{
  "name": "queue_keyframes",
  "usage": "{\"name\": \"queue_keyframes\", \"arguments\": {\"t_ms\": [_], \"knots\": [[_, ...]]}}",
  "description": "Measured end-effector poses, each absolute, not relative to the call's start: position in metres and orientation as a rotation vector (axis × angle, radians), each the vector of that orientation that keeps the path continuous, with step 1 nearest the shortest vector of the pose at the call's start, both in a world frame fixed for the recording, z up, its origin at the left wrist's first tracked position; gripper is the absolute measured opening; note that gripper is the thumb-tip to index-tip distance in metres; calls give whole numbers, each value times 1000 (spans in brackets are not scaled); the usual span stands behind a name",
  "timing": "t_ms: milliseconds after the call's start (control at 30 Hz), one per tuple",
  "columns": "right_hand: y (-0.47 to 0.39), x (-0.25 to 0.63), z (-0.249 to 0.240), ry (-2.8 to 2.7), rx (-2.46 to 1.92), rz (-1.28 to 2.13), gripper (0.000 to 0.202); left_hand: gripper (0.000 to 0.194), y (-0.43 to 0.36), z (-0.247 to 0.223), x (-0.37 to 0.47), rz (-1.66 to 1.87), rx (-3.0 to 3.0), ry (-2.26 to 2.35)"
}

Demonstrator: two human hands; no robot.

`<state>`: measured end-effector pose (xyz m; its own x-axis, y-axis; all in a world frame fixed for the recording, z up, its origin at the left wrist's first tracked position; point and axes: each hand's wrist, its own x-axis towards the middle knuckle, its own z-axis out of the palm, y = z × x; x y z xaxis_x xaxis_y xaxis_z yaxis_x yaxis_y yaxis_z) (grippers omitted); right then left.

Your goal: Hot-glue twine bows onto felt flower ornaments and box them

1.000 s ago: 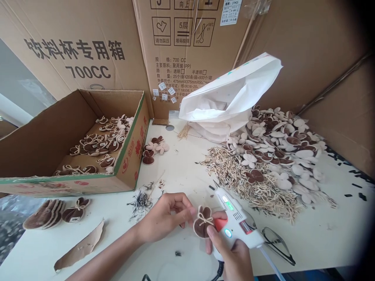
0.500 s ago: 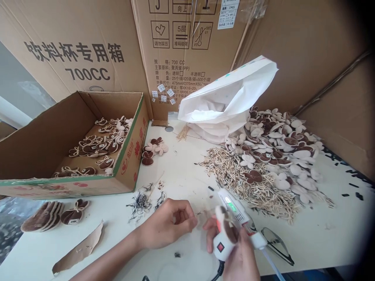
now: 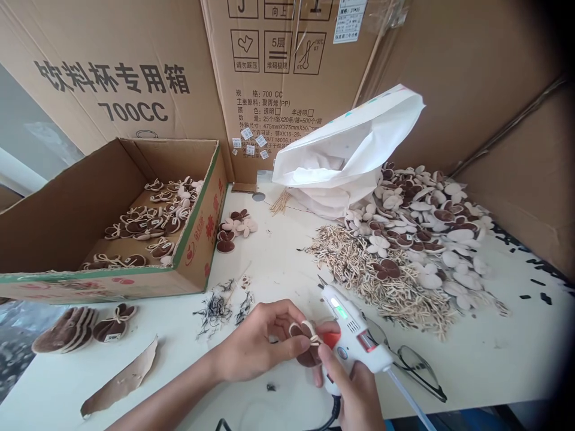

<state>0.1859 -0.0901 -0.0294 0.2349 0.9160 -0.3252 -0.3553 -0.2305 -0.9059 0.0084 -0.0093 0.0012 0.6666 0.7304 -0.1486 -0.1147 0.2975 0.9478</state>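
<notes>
"700CC" in large print on the left cardboard panel (image 3: pixel 179 30); "5层" on the middle panel (image 3: pixel 251 78).

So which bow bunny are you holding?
The brown bunny between left hand and right hand, beside the glue gun. Other bow bunnies lie in the open box or on the table.

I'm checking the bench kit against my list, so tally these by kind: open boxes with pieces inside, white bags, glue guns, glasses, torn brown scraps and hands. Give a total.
Open box: 1
White bag: 1
Glue gun: 1
Glasses: 1 pair
Torn brown scrap: 1
Left hand and right hand: 2
Total: 7
</notes>
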Motion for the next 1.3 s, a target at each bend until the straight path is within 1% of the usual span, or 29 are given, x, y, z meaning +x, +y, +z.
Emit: {"name": "queue_keyframes", "arguments": {"t_ms": [67, 200, 233, 367, 400, 467, 533, 567, 633, 700, 767, 867, 1000, 1067, 1167, 1300], "knots": [[-88, 187, -26, -576, -1234, 1306, 40, 25, -8, 1, 7, 601, 1222, 739], [-87, 187, -20, -636, -1205, 1211, 35, 10, -2, 3, -2, 557, 1537, 1102], [-88, 187, -20, -673, -1266, 1194, 35, 8, 0, 3, -5, 551, 1634, 1183], [-96, 186, -21, -758, -1537, 1143, 49, 3, 8, 3, -13, 547, 1969, 1375], [-97, 186, -21, -777, -1569, 1132, 49, 3, 8, 2, -14, 561, 2018, 1408], [-98, 186, -21, -798, -1590, 1121, 47, 12, 8, 0, -15, 638, 2091, 1468], [-96, 186, -19, -762, -1583, 1127, 49, 17, 6, -3, -13, 763, 2152, 1492], [-94, 186, -19, -733, -1574, 1137, 52, 15, 5, -3, -13, 822, 2174, 1475], [-92, 186, -18, -675, -1557, 1156, 58, 3, 1, -3, -11, 885, 2187, 1391], [-90, 187, -19, -671, -1557, 1151, 61, 10, -1, -3, -10, 877, 2169, 1290], [-88, 190, -21, -718, -1545, 1114, 59, 15, -2, -1, -8, 858, 2133, 1214], [-84, 195, -27, -794, -1480, 1083, 54, 15, -3, 2, -7, 810, 2033, 1109], [-79, 196, -32, -764, -1308, 1136, 55, 11, -8, 10, -4, 688, 1816, 944], [-79, 195, -33, -764, -1272, 1150, 56, 14, -11, 13, -2, 652, 1683, 848], [-81, 194, -34, -739, -1320, 1150, 58, 22, -15, 16, 2, 634, 1509, 710], [-86, 194, -34, -683, -1412, 1150, 65, 24, -18, 13, 8, 619, 1376, 680]]}}
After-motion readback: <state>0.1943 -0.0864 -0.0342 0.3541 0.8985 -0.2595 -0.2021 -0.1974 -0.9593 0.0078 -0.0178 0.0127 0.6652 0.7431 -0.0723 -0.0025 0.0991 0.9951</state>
